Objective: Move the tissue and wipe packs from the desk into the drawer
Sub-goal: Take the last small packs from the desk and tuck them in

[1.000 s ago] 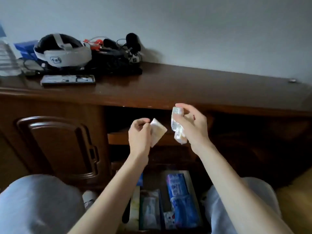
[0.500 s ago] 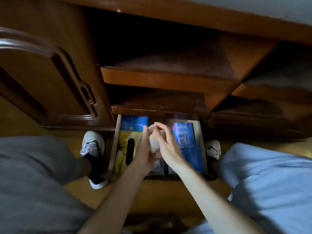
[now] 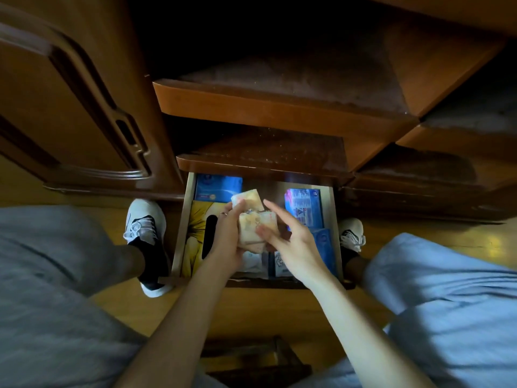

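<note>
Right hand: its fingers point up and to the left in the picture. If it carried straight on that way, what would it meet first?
The right hand would first meet the pale tissue packs that the left hand grips; its fingertips already seem to touch them, though depth is unclear.

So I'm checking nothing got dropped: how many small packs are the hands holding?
2: upper pack above the left hand, lower pack between it and the right hand. Others may be hidden.

Bare forearms, no sleeves. Thin ring (image 3: 223, 214) on left hand (image 3: 228, 239). Grey-blue trousers (image 3: 447, 298), black socks (image 3: 152, 256), white lace-up sneakers (image 3: 144, 219) with dark laces.
</note>
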A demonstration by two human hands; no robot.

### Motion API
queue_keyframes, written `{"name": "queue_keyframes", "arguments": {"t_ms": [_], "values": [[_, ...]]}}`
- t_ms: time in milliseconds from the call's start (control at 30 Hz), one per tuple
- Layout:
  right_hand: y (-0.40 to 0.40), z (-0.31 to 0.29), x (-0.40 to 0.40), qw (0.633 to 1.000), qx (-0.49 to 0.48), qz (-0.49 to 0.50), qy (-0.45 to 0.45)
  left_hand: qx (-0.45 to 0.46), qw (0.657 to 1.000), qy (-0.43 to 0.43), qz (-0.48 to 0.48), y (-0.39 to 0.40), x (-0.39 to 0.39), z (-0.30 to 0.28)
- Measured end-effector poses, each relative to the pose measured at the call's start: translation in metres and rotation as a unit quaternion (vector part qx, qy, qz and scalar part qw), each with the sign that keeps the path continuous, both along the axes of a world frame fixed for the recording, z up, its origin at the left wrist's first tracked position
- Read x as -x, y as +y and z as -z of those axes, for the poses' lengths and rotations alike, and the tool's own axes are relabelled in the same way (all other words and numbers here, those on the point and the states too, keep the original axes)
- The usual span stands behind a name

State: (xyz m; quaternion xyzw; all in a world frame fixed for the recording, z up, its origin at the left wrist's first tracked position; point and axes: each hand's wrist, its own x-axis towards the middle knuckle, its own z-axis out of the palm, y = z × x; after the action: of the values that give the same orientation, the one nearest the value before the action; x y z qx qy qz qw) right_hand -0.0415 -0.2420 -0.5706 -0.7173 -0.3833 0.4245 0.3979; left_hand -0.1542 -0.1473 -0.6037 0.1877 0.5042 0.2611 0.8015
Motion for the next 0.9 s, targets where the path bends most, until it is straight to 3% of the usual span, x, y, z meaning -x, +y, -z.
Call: {"name": "queue_keyframes", "arguments": {"t_ms": [133,333,567,733,900], "values": [[0.003,0.000,-0.009,0.980,0.018,-0.072,-0.185,-0.034,0.998,0.045,0.011,0.005,0.001,0.008],[0.004,0.004,-0.016,0.989,0.006,-0.025,-0.142,-0.031,0.997,0.067,0.031,0.008,-0.003,0.014],[0.002,-0.001,-0.033,0.977,-0.016,-0.135,-0.162,0.015,0.999,0.028,0.031,0.007,-0.008,0.015],[0.005,0.005,-0.017,0.971,-0.033,-0.115,-0.207,-0.026,0.995,0.071,0.072,0.001,-0.011,0.017],[0.004,0.014,-0.009,0.952,0.003,-0.092,-0.291,-0.047,0.996,0.065,0.049,-0.001,-0.010,0.017]]}}
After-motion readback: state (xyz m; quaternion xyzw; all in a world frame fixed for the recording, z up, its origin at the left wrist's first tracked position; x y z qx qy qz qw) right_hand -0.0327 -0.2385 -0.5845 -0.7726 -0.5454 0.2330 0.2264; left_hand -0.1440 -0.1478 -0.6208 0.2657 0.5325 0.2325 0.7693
